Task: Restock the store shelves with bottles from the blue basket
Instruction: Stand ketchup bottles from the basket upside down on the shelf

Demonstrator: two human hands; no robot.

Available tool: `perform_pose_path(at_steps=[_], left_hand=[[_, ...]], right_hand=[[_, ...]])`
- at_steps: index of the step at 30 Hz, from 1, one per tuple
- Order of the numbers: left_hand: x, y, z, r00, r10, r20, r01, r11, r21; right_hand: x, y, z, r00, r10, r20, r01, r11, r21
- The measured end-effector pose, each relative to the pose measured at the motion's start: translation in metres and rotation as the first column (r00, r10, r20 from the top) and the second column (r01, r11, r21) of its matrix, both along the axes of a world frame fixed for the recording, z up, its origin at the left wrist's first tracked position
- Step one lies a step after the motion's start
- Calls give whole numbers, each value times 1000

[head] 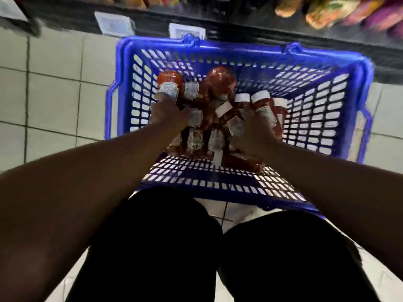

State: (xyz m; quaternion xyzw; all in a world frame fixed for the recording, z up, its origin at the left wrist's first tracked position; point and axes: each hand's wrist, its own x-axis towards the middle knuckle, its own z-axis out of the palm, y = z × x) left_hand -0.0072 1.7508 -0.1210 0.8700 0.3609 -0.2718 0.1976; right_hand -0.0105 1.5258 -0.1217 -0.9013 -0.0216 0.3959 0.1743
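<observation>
Dark-clad knees (pixel 157 247) fill the bottom of my view, bent over the tiled floor (pixel 54 88), because I am crouched close to reach down into the basket (pixel 340 118). It sits on the floor just past my knees, right against the foot of the shelves (pixel 152 20), so each bottle has only a short trip up.

Both my forearms run down into the basket. My left hand (pixel 168 114) is curled round the lower part of one bottle (pixel 170 83) at the left of the pile, near the basket's left wall; that bottle tilts away from me with its red base toward the shelves. My right hand (pixel 255 129) lies over the right side of the pile, fingers wrapped down among the capped bottles (pixel 261 103) there, whose white caps point toward the far wall. It looks closed on one or more of them, though blur hides which, so I cannot say exactly what it pinches.

The rest of the bottles (pixel 220 83) lie jumbled in the middle of the basket, touching one another, labels facing every way. I judge I am taking one per hand to halve the trips. The pile is loose, so lifting one may roll its neighbours
</observation>
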Motion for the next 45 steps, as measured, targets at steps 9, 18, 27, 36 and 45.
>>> perform_pose_path(at_steps=[9,18,27,36,45], left_hand=[[-13,9,-10,938,330,-102,-335,797,-503],[-102,-35,165,965,253,-65,-202,565,-800],[-118,-78,475,943,315,107,-27,392,-920],[-82,-100,723,791,452,413,250,377,-892],[-46,-101,860,585,476,657,535,382,-753]], right_hand=[[-4,13,-25,979,-196,59,199,978,-59],[-64,-25,150,730,-638,-246,676,620,397],[-102,-58,461,613,-569,-549,740,170,650],[-82,-68,708,769,-577,-275,446,176,878],[-54,-68,849,787,-616,6,140,188,972]])
